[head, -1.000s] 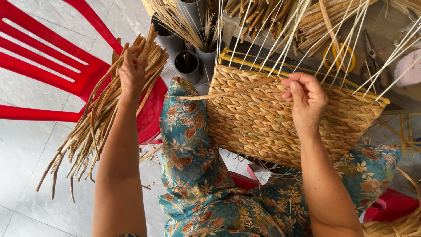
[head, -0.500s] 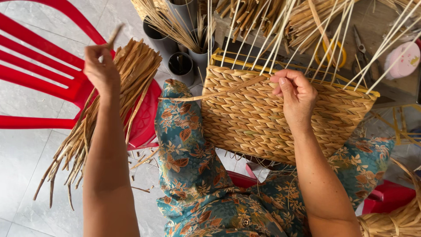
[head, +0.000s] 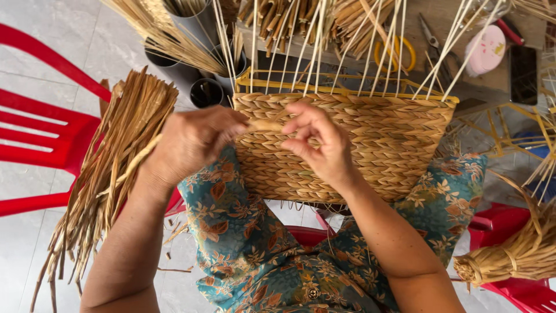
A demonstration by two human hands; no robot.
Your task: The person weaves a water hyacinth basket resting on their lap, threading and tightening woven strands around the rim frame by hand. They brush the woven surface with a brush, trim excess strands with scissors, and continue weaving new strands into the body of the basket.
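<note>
Your left hand point(head: 194, 142) and right hand point(head: 321, 142) meet over the woven basket point(head: 370, 148) resting on your lap, both pinched narrow on one dry straw strand point(head: 265, 124). The strand lies crosswise between them, its long axis running left to right along the basket's upper rows, just below the upright stakes point(head: 315, 49). Neither hand is nearer; the strand bridges both fingertips. The loose straw bundle point(head: 119, 168) lies outward of your left wrist, on the red chair point(head: 40, 133).
</note>
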